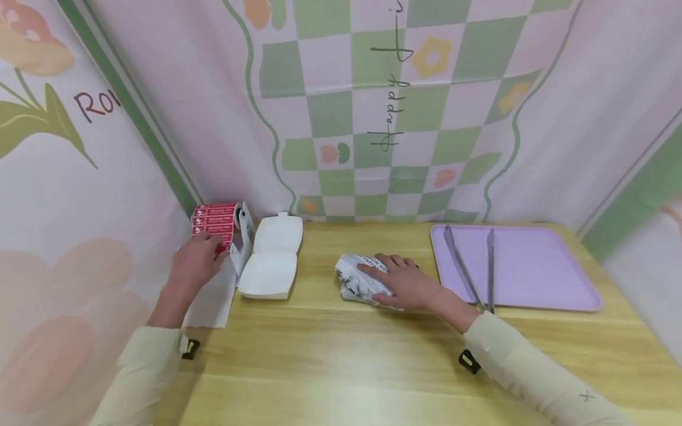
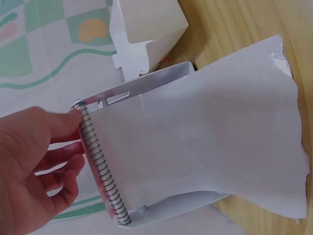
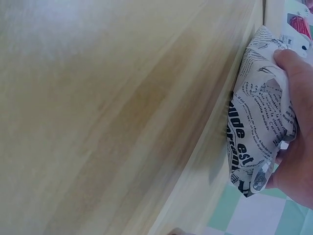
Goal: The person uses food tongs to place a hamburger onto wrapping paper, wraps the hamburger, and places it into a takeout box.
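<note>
At the left, my left hand [image 1: 196,260] is at a white label dispenser [image 2: 168,81] holding a roll of red printed labels [image 1: 215,218]. In the left wrist view its thumb and fingers pinch the red label strip at the spring-wound bar [image 2: 102,166]; the other fingers are curled. White backing paper [image 2: 205,132] runs out from the bar over the table. My right hand [image 1: 407,284] lies over a paper-wrapped packet [image 1: 354,278] with newsprint lettering, thumb along one side and fingers across the other. The packet is on the table, partly hidden under the palm.
A white clamshell box [image 1: 269,275] stands open beside the dispenser. On the right, metal tongs [image 1: 490,266] lie across a lilac tray [image 1: 554,266], their joined end over its front edge. A patterned cloth [image 1: 330,112] hangs behind the wooden table [image 1: 330,367].
</note>
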Motion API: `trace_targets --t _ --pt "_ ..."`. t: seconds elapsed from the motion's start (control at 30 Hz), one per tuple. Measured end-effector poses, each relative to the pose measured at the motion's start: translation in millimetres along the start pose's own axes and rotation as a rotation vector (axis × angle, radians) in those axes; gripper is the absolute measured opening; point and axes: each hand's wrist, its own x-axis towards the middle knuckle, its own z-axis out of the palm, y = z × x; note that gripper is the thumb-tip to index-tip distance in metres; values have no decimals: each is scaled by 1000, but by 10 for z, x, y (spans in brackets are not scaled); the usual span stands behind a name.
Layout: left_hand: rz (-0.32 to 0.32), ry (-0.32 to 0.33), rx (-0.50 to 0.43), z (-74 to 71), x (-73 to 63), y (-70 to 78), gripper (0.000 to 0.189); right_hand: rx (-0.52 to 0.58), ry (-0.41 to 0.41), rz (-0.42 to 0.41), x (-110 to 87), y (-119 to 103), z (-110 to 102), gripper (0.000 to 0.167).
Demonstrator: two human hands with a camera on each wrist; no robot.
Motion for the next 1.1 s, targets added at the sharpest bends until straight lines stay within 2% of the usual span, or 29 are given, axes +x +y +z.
trace_targets --t 0.17,0.23,0.3,0.47,0.53,0.57,0.63,0.67,0.77,0.93,1.0,1.1 --pt "-56 3 2 7 31 23 14 -6 4 3 -9 8 20 71" --pt "-109 47 -42 5 29 -11 18 -10 0 2 -3 5 24 71" --pt "-195 135 -130 -8 18 -64 23 -9 -6 4 1 -2 23 71" --pt "-492 457 -456 -193 -62 -213 29 3 -1 6 -6 -15 -14 71" --pt "-576 561 -583 -304 -107 -242 30 -1 -2 12 -9 -11 -27 72" --pt "-597 597 -623 -347 -146 -238 31 -3 -4 13 -7 -12 -24 72" --pt "-582 644 -684 -409 -216 -165 31 -9 -12 19 -14 -4 -21 72" --pt "-555 653 -688 -416 -244 -100 30 -12 -16 22 -21 3 -23 72" --pt "-396 614 -654 -346 -335 176 27 9 -16 19 -30 20 -42 72" --pt "-133 402 -642 -24 -434 751 25 59 -41 -4 -8 29 -84 72" --pt "-67 316 -667 126 -449 986 21 70 -68 -7 -3 34 -90 73" --pt "9 221 -735 322 -433 1300 13 74 -100 -4 8 48 -109 75"
